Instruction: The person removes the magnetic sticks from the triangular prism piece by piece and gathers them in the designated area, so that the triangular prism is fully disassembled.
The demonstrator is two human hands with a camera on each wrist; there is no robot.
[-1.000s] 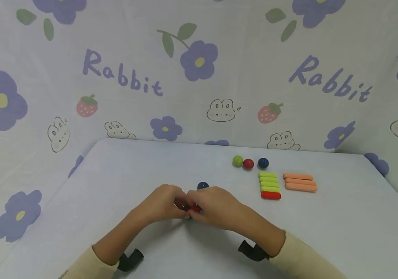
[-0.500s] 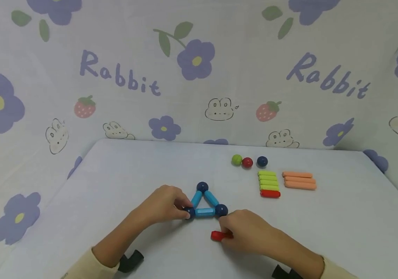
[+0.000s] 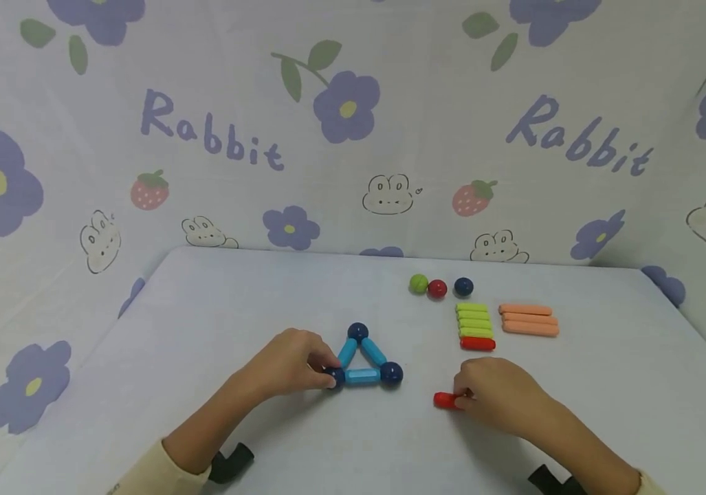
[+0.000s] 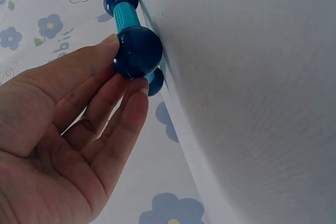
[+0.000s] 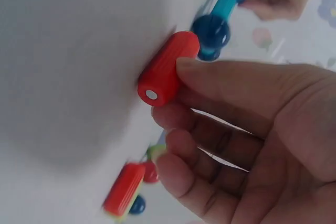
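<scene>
A triangle of light blue magnetic rods (image 3: 363, 377) joined by dark blue balls (image 3: 392, 374) lies on the table. My left hand (image 3: 293, 361) pinches the ball at its left corner; in the left wrist view that dark blue ball (image 4: 138, 52) sits between thumb and fingertips. To the right of the triangle, my right hand (image 3: 504, 395) pinches a red magnetic rod (image 3: 445, 400) low over the table. Close up in the right wrist view, the red rod (image 5: 169, 67) shows a round metal end, with the thumb on its side. Whether it touches the table I cannot tell.
Several yellow-green rods (image 3: 473, 316) lie in a row with another red rod (image 3: 478, 343) at their near side. Orange rods (image 3: 528, 324) lie to their right. Behind are a green ball (image 3: 418, 283), a red ball (image 3: 436, 289) and a separate dark blue ball (image 3: 463, 287).
My right hand has drawn the red rod away from the triangle, toward the right. The triangle has come into full view. My left hand stays at its left corner.
</scene>
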